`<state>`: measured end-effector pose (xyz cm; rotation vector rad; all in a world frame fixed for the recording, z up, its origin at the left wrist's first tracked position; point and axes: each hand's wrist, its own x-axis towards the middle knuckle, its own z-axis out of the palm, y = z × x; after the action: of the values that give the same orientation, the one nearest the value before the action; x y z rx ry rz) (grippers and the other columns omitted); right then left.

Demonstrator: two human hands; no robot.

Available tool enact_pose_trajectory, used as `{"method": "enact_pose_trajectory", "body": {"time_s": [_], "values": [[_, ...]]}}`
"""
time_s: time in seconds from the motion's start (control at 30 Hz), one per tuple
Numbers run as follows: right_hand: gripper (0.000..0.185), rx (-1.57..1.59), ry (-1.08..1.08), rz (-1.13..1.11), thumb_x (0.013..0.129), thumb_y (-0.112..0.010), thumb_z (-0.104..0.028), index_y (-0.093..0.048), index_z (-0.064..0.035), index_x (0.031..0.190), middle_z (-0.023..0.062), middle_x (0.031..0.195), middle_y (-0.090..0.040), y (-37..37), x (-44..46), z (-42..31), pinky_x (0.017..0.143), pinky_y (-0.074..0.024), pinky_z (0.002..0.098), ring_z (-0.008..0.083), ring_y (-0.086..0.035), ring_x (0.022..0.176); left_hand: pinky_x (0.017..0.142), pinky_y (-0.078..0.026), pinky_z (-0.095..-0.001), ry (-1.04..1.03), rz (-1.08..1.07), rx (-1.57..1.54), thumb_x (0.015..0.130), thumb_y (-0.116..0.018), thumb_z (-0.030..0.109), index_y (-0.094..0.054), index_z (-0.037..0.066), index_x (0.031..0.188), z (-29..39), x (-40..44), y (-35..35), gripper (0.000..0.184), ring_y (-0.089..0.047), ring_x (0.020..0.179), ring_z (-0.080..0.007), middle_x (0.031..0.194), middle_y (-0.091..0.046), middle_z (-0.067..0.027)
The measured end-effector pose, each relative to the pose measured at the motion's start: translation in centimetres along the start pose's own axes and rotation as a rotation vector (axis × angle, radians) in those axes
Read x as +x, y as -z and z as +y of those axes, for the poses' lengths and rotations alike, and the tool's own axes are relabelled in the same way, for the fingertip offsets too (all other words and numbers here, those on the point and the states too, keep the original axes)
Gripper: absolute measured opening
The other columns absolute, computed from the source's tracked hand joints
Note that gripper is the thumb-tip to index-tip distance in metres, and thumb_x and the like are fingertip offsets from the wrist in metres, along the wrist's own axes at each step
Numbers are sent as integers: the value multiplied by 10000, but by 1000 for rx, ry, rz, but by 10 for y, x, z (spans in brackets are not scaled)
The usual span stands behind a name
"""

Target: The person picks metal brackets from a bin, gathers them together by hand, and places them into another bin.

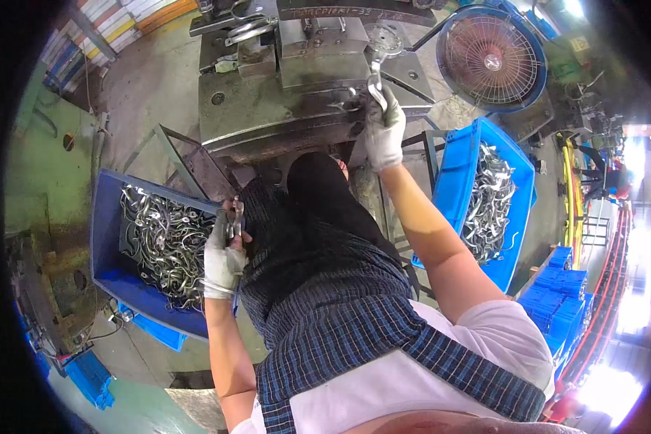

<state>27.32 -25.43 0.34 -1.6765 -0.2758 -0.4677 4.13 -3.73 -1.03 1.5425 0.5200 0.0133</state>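
Note:
My right hand (pixel 385 134), in a white glove, is closed around a curved, shiny metal piece (pixel 375 85) at the right side of the press die (pixel 322 54). The top of that piece reaches toward a round metal part (pixel 385 40) on the press bed. My left hand (pixel 224 257), gloved with darkened fingertips, is closed on a small metal piece (pixel 236 218) beside my leg. That hand is next to a dark blue bin (pixel 108 239) full of curved metal pieces (pixel 165 242). The exact shape of the left piece is partly hidden by my fingers.
A light blue bin (pixel 452 177) of shiny metal pieces (pixel 490 202) stands at my right. Behind it is a round caged fan (pixel 492 61). More curved pieces (pixel 249 29) lie at the press's left. Stacked blue crates (pixel 557 296) and a distant person (pixel 615 177) appear far right.

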Motion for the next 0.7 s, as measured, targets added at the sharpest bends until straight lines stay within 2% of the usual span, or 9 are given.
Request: {"method": "enact_pose_trajectory", "body": {"time_s": [0.03,0.17,0.27,0.3,0.4,0.53,0.57,0.67,0.7], "values": [[332,25,54,-12,750,-481,93,-469,2,1070,114,840,-592,-3,5,10,684,-433,233,129,-537,733,553,-408,-193,-145,30,150,766,-442,-78,-305,111,1303,-2,1,-2,585,-474,584,-76,768,-549,-33],[328,103,34,-110,752,-476,81,-482,-2,1068,102,838,-596,0,11,10,683,-432,232,129,-549,746,580,-424,-204,-101,183,224,748,-506,-72,-234,54,1315,16,-3,-7,642,-498,603,-85,803,-577,-68],[284,33,-5,-128,759,-500,53,-509,1,1037,100,828,-601,4,16,3,675,-433,233,127,-550,740,585,-440,-205,132,182,-80,754,-521,-54,-282,-8,1265,17,2,-3,565,-514,609,-94,815,-594,-93],[238,17,-28,-109,767,-530,13,-530,10,1005,99,818,-606,4,17,-2,661,-432,233,118,-545,724,607,-468,-233,229,187,-258,753,-558,-3,-382,-36,1169,27,0,-5,453,-543,630,-129,811,-601,-108],[236,47,-66,-110,775,-553,-24,-534,7,1008,94,821,-608,6,21,7,658,-430,231,110,-542,725,638,-489,-285,357,152,-582,753,-582,61,-457,-16,1095,9,-3,2,372,-566,665,-177,827,-601,-115],[218,-62,-80,-103,785,-526,3,-542,3,1003,71,832,-610,9,22,0,660,-433,213,99,-547,745,675,-491,-321,401,179,-867,769,-569,101,-497,18,1053,-15,-3,-6,304,-575,728,-213,855,-587,-122],[205,216,-193,-128,779,-521,6,-547,4,982,69,864,-607,12,19,1,657,-440,210,89,-546,755,683,-490,-315,348,171,-841,771,-569,97,-501,21,1044,-17,-4,-10,292,-573,741,-212,864,-582,-118],[197,-57,-28,-188,715,-579,-7,-572,-20,912,65,869,-604,19,31,-26,643,-456,221,123,-577,741,692,-488,-306,299,92,-749,779,-564,90,-505,19,1028,-7,-6,-16,266,-568,761,-206,879,-575,-110],[234,-595,349,-221,600,-652,-55,-591,-57,826,60,867,-593,31,38,-49,628,-474,245,181,-591,708,700,-489,-315,277,113,-735,795,-544,83,-505,16,1022,2,-7,-19,240,-571,759,-204,876,-574,-114]]}}
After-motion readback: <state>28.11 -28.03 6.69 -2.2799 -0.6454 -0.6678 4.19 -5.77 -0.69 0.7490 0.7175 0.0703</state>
